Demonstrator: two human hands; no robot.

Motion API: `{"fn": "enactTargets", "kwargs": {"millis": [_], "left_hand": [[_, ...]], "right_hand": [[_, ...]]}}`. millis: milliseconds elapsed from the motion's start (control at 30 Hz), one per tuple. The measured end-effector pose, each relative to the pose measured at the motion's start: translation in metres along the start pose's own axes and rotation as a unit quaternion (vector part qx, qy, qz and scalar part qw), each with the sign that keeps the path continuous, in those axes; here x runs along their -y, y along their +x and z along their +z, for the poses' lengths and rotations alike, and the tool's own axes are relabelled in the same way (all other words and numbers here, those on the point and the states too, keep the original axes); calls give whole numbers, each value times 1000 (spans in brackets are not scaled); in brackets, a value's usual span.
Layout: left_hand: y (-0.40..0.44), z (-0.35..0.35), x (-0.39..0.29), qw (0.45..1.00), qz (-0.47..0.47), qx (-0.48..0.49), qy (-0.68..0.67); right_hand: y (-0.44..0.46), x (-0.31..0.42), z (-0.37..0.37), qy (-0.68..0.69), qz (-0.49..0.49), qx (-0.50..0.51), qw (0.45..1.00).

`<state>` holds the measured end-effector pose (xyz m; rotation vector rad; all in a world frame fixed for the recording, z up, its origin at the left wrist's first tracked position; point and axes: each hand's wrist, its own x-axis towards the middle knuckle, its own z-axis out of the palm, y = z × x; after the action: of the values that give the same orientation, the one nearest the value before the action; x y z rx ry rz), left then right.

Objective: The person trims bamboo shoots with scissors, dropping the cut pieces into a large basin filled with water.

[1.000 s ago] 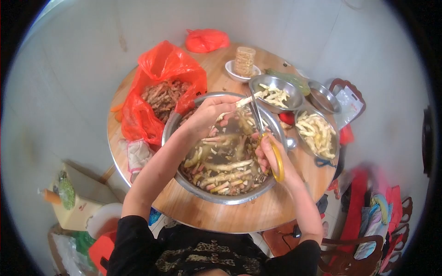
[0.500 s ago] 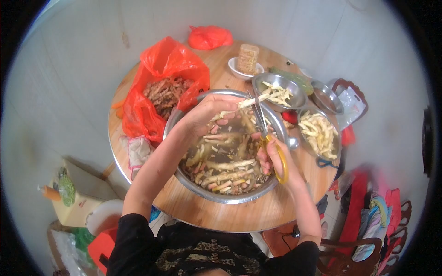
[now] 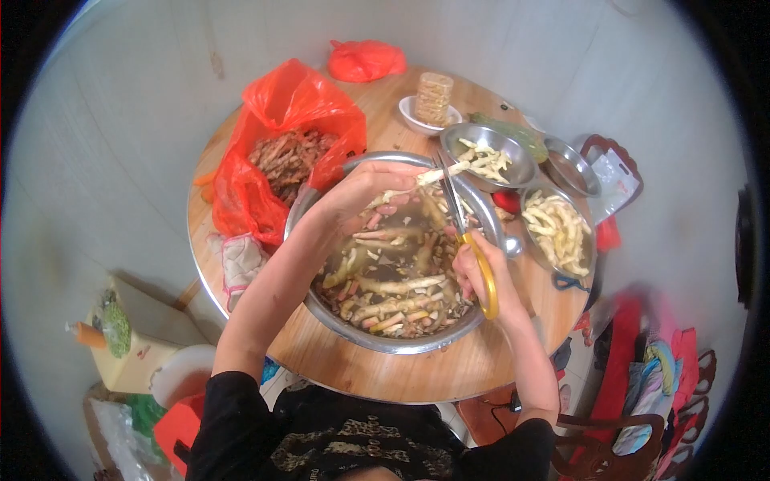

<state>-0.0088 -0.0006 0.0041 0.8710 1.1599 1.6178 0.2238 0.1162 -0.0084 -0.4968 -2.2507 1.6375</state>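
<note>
My left hand [image 3: 367, 192] is closed around a pale chicken foot [image 3: 439, 175], its toes pointing right over the rim of a small metal bowl [image 3: 525, 170]. Yellow-handled scissors [image 3: 488, 282] are in my right hand [image 3: 473, 264], their blades pointing up and lying across the foot. The blades look nearly closed around it, though the exact contact is hard to see. Below both hands is a large metal basin [image 3: 405, 347] of cloudy water with several chicken feet and cut pieces. More pale feet [image 3: 491, 162] lie in the small bowl.
A red plastic bag [image 3: 249, 176] of brownish pieces stands left of the basin. On the right, a metal dish holds chicken feet [image 3: 555, 232], near another metal bowl [image 3: 571, 168]. Behind are a white bowl [image 3: 407, 115] with a stacked packet [image 3: 434, 98] and a red bag [image 3: 367, 62].
The scissors have turned slightly, and their blades now look closer together across the foot. My right hand's fingers have tightened on the handles. My left hand stays almost in place.
</note>
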Motion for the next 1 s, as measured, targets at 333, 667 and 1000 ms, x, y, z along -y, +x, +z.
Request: {"fn": "enactTargets", "kwargs": {"millis": [333, 667, 1000], "left_hand": [[9, -10, 2, 992, 55, 30, -111], [5, -6, 2, 984, 7, 15, -179], [19, -27, 17, 957, -47, 35, -284]], "right_hand": [[-3, 4, 3, 76, 34, -68, 994], [14, -7, -10, -181, -140, -115, 967], [7, -14, -5, -162, -152, -32, 975]]}}
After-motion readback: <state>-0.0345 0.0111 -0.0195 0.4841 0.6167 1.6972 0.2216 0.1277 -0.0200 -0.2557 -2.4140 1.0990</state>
